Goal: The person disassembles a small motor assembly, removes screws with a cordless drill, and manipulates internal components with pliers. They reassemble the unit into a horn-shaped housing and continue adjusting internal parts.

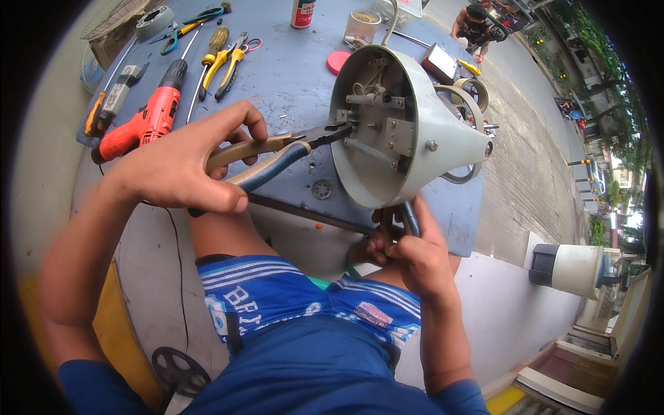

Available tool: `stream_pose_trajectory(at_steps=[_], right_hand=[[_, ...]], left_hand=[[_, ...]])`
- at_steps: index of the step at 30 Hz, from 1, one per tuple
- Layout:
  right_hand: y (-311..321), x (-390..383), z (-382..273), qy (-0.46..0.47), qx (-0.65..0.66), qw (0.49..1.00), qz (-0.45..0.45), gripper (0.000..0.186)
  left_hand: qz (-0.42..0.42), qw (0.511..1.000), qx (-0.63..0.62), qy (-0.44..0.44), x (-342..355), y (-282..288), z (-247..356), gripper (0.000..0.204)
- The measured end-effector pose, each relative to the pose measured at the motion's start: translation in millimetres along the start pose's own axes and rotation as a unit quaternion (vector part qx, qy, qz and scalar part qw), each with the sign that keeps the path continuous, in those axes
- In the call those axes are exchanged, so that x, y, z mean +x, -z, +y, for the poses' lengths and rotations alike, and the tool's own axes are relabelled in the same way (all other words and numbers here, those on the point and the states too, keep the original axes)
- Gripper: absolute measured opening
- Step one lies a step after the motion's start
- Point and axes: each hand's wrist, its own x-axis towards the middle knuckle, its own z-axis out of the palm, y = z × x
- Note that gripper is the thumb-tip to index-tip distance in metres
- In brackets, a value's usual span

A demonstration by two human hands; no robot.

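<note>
A grey cone-shaped metal housing [449,124] lies on its side at the table's right, its round mouth facing left. Inside the mouth show brackets [401,137], bolts and pale wires [370,90]. My left hand [183,162] is closed round pliers [273,168] with one tan and one blue handle. Their jaws reach to the housing's near rim; whether they grip anything there I cannot tell. Below the housing, my right hand [427,263] holds a second pair of pliers [412,220] with similar handles, pointing up. The housing hides that pair's jaws.
On the blue-grey table [290,76] lie an orange drill [149,117], yellow-handled pliers [216,71], screwdrivers and a star-shaped washer [321,189]. A red lid [337,62], a jar [362,28] and a can [303,14] stand behind. A person [474,31] is beyond the table.
</note>
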Motion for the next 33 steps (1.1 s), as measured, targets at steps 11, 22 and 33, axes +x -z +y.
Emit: stream_pose_trajectory(at_steps=[11, 22, 33], right_hand=[[-4, 1, -2, 0.0, 0.0, 1.0, 0.008, 0.074], [2, 0, 5, 0.008, 0.008, 1.0, 0.008, 0.085], [5, 0, 7, 0.021, -0.001, 1.0, 0.004, 0.088]], left_hand=[[-0.098, 0.941, -0.323, -0.001, 14, 3, -32, 0.097], [-0.15, 0.932, -0.329, -0.02, 37, 18, -33, 0.098], [-0.061, 0.982, 0.101, -0.147, 34, 24, 8, 0.087]])
